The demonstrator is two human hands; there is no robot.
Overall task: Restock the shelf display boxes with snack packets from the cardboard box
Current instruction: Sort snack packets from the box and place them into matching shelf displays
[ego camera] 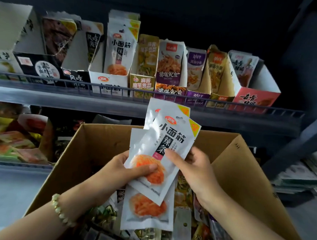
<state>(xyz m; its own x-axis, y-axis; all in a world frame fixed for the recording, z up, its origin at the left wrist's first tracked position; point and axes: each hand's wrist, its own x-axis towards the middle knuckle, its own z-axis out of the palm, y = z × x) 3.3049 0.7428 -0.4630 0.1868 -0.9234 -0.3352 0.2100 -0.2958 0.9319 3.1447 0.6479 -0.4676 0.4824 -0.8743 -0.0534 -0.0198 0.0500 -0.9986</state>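
Note:
Above an open cardboard box (242, 170) both my hands hold a fanned stack of white snack packets (164, 143) with black lettering and an orange food picture. My left hand (133, 170) grips the stack's lower left, thumb on the front. My right hand (192, 168) pinches the right side, thumb pressing the top packet. One packet hangs lower (148, 208) behind the others. On the shelf above, a white display box (108, 81) holds matching packets (120, 51). More assorted packets lie in the cardboard box.
A row of display boxes fills the upper shelf: black ones (38, 67) at left, gold (142, 83), purple (197, 96) and red (255, 98) at right. A wire rail (64, 84) runs along the shelf front. A lower shelf at left holds more snacks (17, 137).

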